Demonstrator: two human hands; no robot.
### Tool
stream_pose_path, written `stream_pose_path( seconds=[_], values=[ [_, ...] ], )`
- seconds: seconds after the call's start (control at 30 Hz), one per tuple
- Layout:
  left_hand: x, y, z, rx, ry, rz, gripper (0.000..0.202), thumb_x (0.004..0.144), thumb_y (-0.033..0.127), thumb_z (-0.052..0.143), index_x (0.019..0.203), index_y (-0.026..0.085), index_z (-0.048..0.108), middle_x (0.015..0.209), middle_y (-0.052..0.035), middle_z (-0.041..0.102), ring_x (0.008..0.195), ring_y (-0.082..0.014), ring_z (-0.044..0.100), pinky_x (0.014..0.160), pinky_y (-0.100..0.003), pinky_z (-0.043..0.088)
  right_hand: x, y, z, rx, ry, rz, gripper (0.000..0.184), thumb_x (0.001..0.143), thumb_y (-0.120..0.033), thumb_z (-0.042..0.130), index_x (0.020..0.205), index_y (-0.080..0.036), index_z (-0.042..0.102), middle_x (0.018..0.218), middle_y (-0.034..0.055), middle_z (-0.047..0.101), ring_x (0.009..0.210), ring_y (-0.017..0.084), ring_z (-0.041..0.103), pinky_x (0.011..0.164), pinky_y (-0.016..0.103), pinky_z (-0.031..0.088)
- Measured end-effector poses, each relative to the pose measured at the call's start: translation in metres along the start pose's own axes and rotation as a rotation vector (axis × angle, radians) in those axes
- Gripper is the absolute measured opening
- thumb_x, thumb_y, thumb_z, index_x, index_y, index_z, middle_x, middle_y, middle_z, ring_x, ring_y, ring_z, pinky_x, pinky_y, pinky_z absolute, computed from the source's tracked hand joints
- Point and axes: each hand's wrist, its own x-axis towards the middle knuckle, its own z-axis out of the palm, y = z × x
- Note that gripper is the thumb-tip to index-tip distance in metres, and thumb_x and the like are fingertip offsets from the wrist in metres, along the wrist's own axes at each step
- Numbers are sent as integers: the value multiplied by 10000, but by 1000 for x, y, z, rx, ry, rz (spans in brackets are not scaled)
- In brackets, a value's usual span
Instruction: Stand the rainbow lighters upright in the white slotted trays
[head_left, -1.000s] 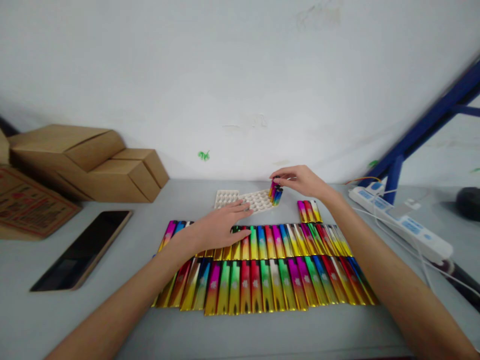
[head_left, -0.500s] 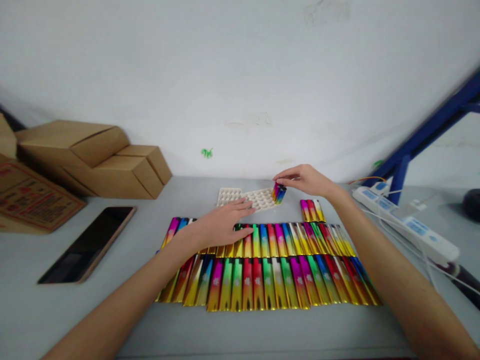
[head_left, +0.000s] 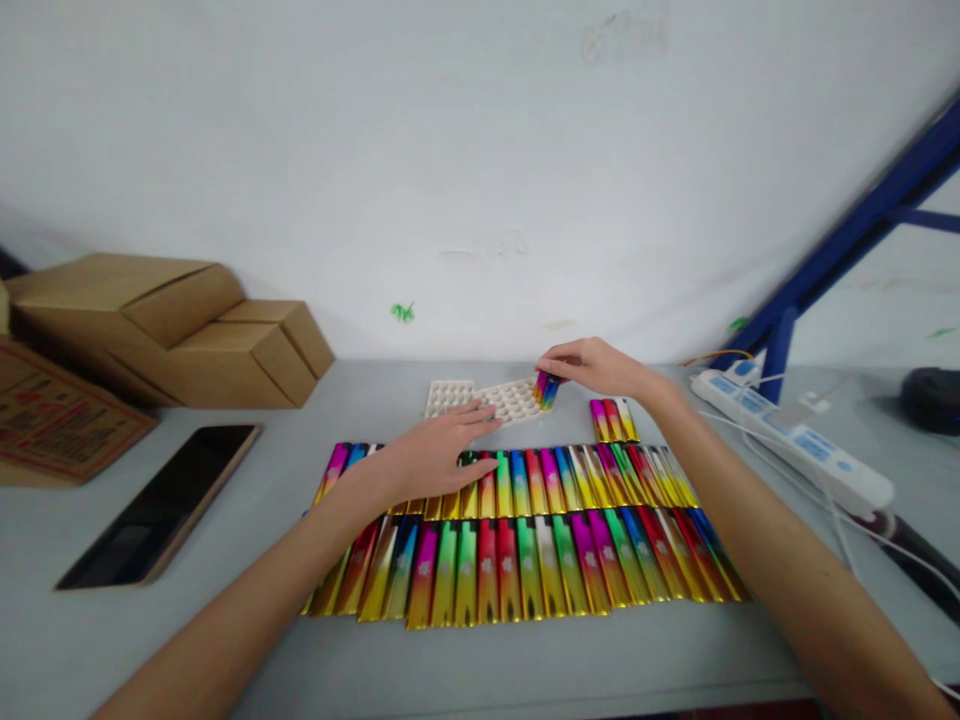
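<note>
My left hand (head_left: 431, 458) lies palm down with its fingers stretched out. Its fingertips rest on a white tray (head_left: 514, 405) with rows of round holes, and its thumb reaches over the upper row of lighters (head_left: 517, 483). At the tray's right end, my right hand (head_left: 589, 364) pinches the top of one of a few upright lighters (head_left: 547, 390), magenta and blue fading to gold. Which one it grips is partly hidden by the fingers. A second white tray (head_left: 448, 393) adjoins on the left. Nearer me lies a lower row of shiny lighters (head_left: 525, 570), side by side.
Three lighters (head_left: 613, 420) lie apart under my right forearm. A phone (head_left: 161, 505) and cardboard boxes (head_left: 217, 340) occupy the left. To the right are a white power strip (head_left: 791, 440) with cables, a blue metal frame (head_left: 825, 265) and a black object (head_left: 930, 400).
The whole view has shifted slightly. My right hand sits a little lower over the tops of the upright lighters, while my left hand keeps its place.
</note>
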Motion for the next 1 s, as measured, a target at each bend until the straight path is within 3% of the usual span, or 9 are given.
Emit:
stream_pose_path(
  seconds=[0.23,0.4,0.63,0.73,0.83,0.93,1.0],
  values=[
    [2,0,0,4,-16,-2,665,1017,549,448,1521,116,474,1627,-125,379,1546,-268,287,1273,-442,237,6,-5,10,18,66,174,293,951,-369,566,936,-177,788,865,56,793,779,195,716,734,280,527],
    [0,-1,0,-5,-11,-3,672,1016,563,438,1534,135,461,1639,-103,359,1550,-266,278,1276,-449,239,6,-3,10,137,33,303,275,924,-370,587,945,-188,792,902,57,795,764,185,715,729,271,539],
    [1,1,-1,1,-15,-18,675,1016,574,431,1537,146,462,1635,-93,368,1549,-270,279,1274,-455,247,4,-6,6,71,-41,261,377,961,-447,537,1003,-167,786,916,86,787,800,206,704,772,316,529],
    [1,1,0,3,-13,-25,673,1015,580,430,1543,163,455,1640,-85,358,1550,-267,277,1274,-444,248,1,-8,3,79,-87,211,428,998,-492,480,1048,-174,761,1027,96,778,870,216,704,815,330,533],
    [1,0,0,-1,-19,-31,674,1015,591,423,1542,173,460,1647,-76,343,1549,-270,276,1276,-442,243,-4,-5,-7,175,-86,247,476,1023,-537,421,1216,-189,682,1255,115,720,923,213,718,855,346,549],
    [0,0,0,-9,-20,-39,673,1012,604,418,1543,193,460,1652,-63,334,1549,-273,275,1278,-447,237,-13,3,-24,19,-79,294,427,1010,-476,476,1245,-169,657,1246,135,722,981,237,722,917,367,532],
    [0,0,0,-13,-24,-43,674,1011,606,419,1547,199,455,1654,-61,329,1549,-274,274,1276,-452,242,-19,10,-34,-171,-157,335,374,953,-423,584,1187,-153,693,1182,143,745,1039,271,710,935,373,517]
  ],
)
